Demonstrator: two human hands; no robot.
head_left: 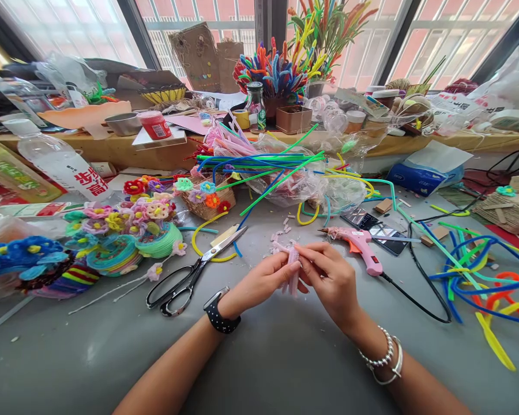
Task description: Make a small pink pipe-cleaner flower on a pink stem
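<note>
My left hand and my right hand meet over the grey table, both pinching a small bundle of pale pink pipe cleaners. The fingers of each hand are closed round the bundle, which stands roughly upright between them. A black watch sits on my left wrist, bead bracelets on my right. Small pink cut scraps lie just beyond the hands.
Black-handled scissors lie left of my hands. A pink glue gun with a black cord lies to the right. Finished pipe-cleaner flowers and a small basket stand at left. Loose coloured pipe cleaners spread at right and behind.
</note>
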